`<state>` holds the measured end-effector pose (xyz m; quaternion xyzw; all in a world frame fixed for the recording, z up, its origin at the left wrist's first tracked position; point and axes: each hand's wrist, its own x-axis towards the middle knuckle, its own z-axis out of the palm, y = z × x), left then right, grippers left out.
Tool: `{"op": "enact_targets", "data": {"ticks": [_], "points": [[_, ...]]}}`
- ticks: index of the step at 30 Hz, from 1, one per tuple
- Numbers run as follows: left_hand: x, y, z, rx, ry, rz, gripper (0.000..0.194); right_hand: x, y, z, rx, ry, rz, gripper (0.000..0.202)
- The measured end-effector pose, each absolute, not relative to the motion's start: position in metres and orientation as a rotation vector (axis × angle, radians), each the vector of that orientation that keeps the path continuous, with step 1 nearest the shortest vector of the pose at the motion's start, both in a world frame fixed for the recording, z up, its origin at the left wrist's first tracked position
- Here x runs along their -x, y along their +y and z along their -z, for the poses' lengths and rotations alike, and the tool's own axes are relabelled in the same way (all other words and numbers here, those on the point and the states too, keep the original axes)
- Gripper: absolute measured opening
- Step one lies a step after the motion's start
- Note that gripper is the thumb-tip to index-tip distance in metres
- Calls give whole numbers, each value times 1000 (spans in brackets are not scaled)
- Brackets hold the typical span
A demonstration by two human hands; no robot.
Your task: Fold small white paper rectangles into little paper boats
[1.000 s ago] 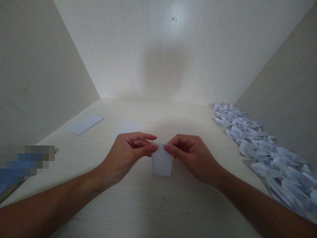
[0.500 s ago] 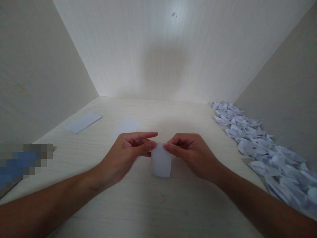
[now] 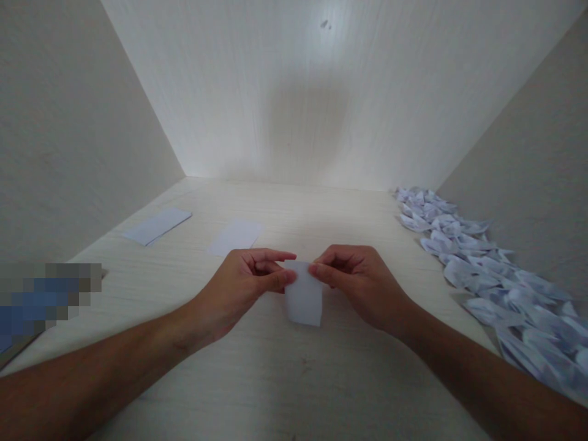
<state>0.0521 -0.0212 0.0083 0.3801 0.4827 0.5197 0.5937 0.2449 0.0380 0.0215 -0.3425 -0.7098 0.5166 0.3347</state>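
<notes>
A small white paper (image 3: 304,299) hangs upright between my two hands, above the middle of the pale tabletop (image 3: 294,380). My left hand (image 3: 261,269) pinches its upper left edge between thumb and fingers, the index finger stretched along the top. At the upper right corner, my right hand (image 3: 346,269) grips it with thumb and curled fingers. Just beyond my left hand lies a flat white sheet (image 3: 236,237). Farther left rests a stack of white paper pieces (image 3: 158,226).
Many folded white paper shapes (image 3: 478,263) lie in a long heap down the right side. Pale panels rise at the back (image 3: 229,92), left and right. A blurred-out blue patch (image 3: 41,303) covers the left edge.
Both hands and the paper have shifted slightly right in view. The top edge of the paper now shows more between the fingertips.
</notes>
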Motion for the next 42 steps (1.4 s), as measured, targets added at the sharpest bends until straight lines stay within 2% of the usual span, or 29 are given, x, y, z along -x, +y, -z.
{"op": "enact_targets", "data": {"ticks": [11,17,24,42], "points": [[-52,-20,-7,-926,1090,-1186,31,-245,41,-20,899,-1847,-1326,21],[-53,-19,-8,-879,1112,-1142,23,-246,42,-20,890,-1815,-1330,21],[-49,-17,-3,-881,1113,-1125,33,-246,44,-19,911,-1785,-1321,21],[-52,-20,-12,-958,1168,-1032,40,-249,47,-19,965,-1682,-1324,23]]}}
